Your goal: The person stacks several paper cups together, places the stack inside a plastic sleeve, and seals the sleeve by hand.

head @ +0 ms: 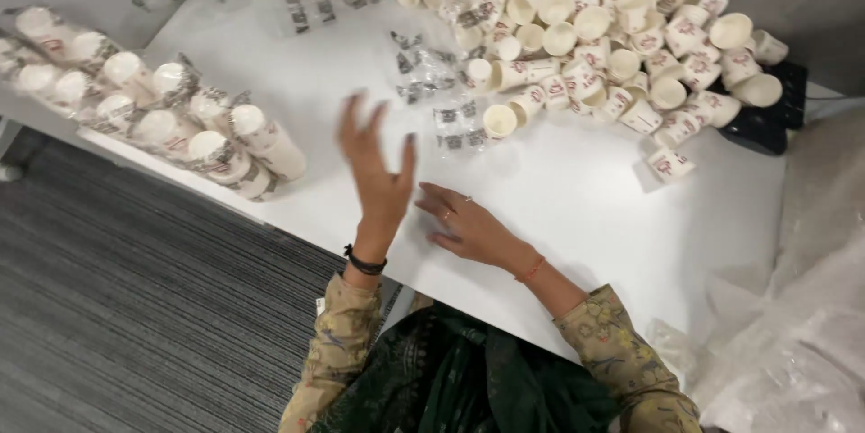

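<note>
White desk (586,208), paper cups everywhere. Left hand (377,172) is raised off the surface, fingers spread, blurred, grip released and holding nothing. Right hand (468,227) lies flat on the desk near the edge, palm down, fingers loose, also holding nothing; ring on one finger, orange band at the wrist.

Nearest thing: the loose cup (498,121) just past the fingertips, lying on its side, mouth toward the camera, beside the clear printed sleeves (423,72). Cream paper, red print, light and easy to crush.

Judgement: to pick it cleanly, pinch lightly at the rim and don't squeeze the wall.

Far right: big loose cup pile (622,36), tumbled at all angles. Left edge: wrapped cup stacks (171,118) in clear plastic, lying flat, some overhanging the desk edge. Near right: crumpled plastic sheet (802,343). Grey carpet (135,307) below.
</note>
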